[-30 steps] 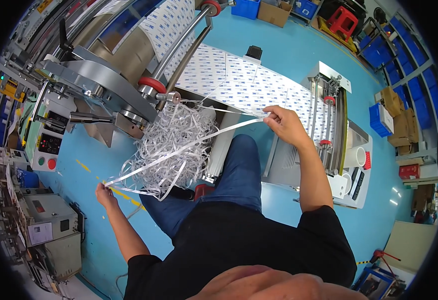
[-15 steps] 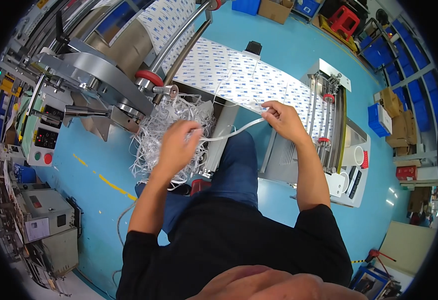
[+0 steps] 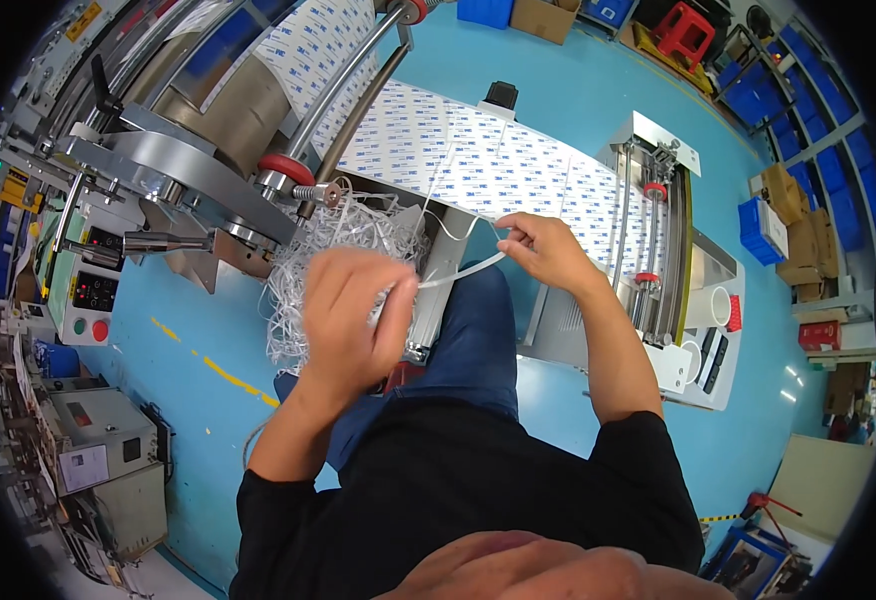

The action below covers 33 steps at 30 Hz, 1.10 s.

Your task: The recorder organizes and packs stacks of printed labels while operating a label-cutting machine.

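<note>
A narrow white strip (image 3: 466,270) bows between my two hands above my knee. My right hand (image 3: 550,252) pinches one end between thumb and fingertips, next to the near edge of a printed white sheet (image 3: 498,150). The other end runs into my left hand (image 3: 350,310), whose fingers are curled and slightly blurred. A thinner loose length of strip (image 3: 442,228) hangs from the sheet's edge near my right hand. Below and behind my left hand lies a tangled heap of white waste strips (image 3: 288,300).
A roller machine (image 3: 193,165) stands at the left, with a metal roller (image 3: 333,95) over the sheet. At the right, a second roller unit (image 3: 648,230) takes the sheet's other end. A control box (image 3: 93,290) with buttons sits far left. Blue bins (image 3: 758,235) and cartons line the right.
My left hand has risen closer and moved slightly toward me. My right hand has shifted a little left and down with the strip.
</note>
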Each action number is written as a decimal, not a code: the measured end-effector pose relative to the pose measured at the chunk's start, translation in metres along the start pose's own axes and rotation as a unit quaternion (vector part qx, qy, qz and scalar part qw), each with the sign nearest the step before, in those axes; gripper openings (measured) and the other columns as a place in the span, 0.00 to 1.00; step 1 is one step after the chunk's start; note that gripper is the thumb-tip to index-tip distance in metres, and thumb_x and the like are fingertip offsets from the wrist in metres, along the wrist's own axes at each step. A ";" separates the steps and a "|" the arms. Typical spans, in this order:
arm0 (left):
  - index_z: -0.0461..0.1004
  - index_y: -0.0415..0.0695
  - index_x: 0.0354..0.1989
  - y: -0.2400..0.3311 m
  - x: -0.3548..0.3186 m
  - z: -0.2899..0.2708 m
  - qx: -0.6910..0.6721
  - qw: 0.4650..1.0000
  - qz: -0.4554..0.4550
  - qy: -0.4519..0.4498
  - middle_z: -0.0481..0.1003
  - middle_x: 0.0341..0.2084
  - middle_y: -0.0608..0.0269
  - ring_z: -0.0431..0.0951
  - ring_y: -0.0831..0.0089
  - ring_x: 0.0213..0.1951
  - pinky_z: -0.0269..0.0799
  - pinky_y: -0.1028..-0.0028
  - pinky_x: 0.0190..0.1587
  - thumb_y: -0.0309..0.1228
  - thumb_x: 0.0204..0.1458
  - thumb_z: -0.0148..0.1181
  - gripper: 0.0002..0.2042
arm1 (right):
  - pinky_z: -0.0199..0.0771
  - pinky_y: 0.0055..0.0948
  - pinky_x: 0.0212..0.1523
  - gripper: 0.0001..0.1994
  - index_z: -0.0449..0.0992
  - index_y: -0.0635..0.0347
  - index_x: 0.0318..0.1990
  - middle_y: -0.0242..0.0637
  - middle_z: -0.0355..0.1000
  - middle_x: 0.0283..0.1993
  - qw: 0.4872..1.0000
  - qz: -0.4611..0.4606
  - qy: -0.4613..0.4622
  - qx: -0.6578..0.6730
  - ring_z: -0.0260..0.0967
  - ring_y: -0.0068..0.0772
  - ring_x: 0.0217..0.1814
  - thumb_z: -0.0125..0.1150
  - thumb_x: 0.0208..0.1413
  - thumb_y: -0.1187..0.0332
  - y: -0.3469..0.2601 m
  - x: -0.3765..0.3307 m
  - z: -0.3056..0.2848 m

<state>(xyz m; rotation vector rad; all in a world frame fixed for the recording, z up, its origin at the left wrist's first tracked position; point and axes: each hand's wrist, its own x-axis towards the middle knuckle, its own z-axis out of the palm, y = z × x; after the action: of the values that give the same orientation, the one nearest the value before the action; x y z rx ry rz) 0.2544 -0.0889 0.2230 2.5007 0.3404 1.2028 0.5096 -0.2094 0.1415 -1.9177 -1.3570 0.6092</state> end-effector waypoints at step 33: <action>0.72 0.39 0.24 -0.081 -0.069 -0.006 0.106 0.969 -0.220 -0.034 0.71 0.22 0.53 0.71 0.52 0.28 0.64 0.58 0.34 0.29 0.51 0.57 0.08 | 0.69 0.19 0.36 0.10 0.74 0.65 0.44 0.31 0.72 0.31 0.966 0.013 0.189 0.176 0.69 0.18 0.32 0.57 0.55 0.72 0.001 0.005 -0.022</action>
<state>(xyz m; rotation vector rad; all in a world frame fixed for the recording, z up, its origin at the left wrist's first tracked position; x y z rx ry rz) 0.2018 -0.0380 0.1452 2.4433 0.9906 0.9374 0.5278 -0.2111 0.1550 -1.6593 -0.9150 0.4324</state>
